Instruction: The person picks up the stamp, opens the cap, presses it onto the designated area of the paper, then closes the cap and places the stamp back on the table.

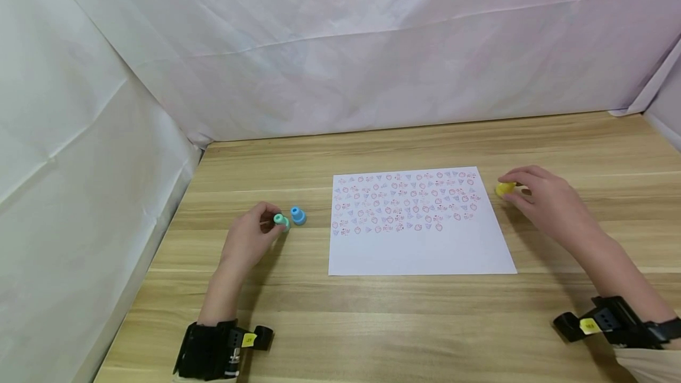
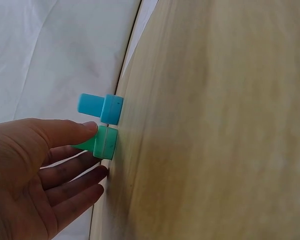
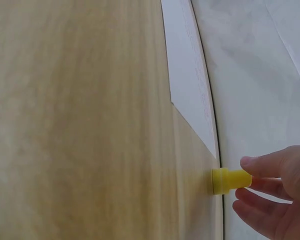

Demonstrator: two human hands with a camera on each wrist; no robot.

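A white sheet of paper printed with rows of small red and blue stamp marks lies on the wooden table. My left hand pinches a green stamp that stands on the table left of the sheet. In the left wrist view my thumb lies on the green stamp. A blue stamp stands right beside it, untouched, seen too as the blue stamp. My right hand pinches a yellow stamp just off the sheet's upper right corner. The yellow stamp stands base down on the wood.
White cloth walls close off the back and both sides of the table. Black wrist-worn cameras sit on both forearms near the table's front edge. The paper's edge runs close to the yellow stamp.
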